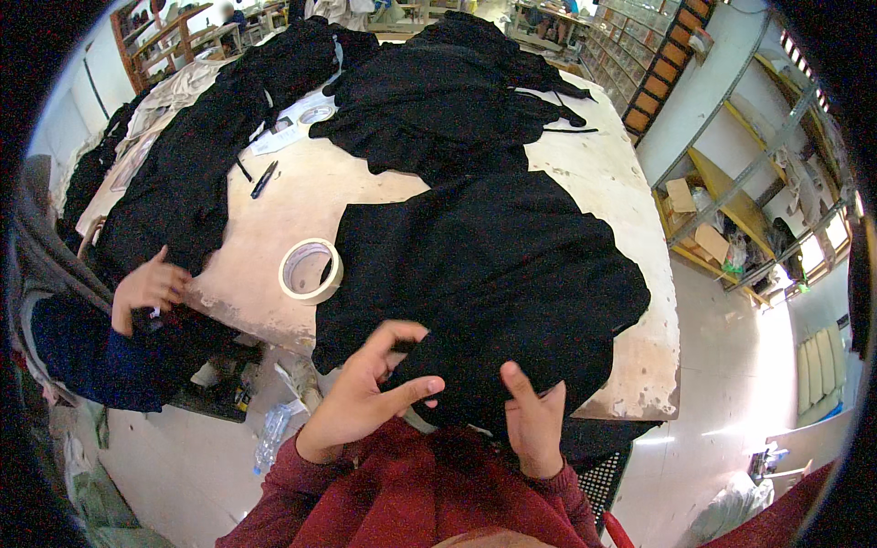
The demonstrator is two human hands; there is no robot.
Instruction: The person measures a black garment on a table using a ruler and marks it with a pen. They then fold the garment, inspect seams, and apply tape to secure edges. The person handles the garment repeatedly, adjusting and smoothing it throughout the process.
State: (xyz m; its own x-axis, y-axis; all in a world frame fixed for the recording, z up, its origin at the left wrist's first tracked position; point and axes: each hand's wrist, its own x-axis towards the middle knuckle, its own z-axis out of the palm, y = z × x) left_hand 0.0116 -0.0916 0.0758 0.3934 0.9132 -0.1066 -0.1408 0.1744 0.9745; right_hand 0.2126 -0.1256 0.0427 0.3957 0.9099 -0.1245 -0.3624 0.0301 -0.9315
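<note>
A large piece of black cloth (484, 265) lies spread over the near end of the table and hangs over its front edge toward me. At the cloth's near left edge, my left hand (361, 397) is curled round the fabric, its thumb and index finger bent toward each other. My right hand (536, 425) grips the near edge further right, thumb on top; its other fingers are mostly hidden by the cloth. A roll of cream masking tape (312, 271) rests by the cloth's left side.
More black garments (429, 91) are heaped at the far end, and a long pile (196, 155) runs along the left. A dark pen (264, 180) lies on the worn tabletop (292, 205). Another person's hand (151, 288) reaches in at left. Metal shelves (731, 183) stand right.
</note>
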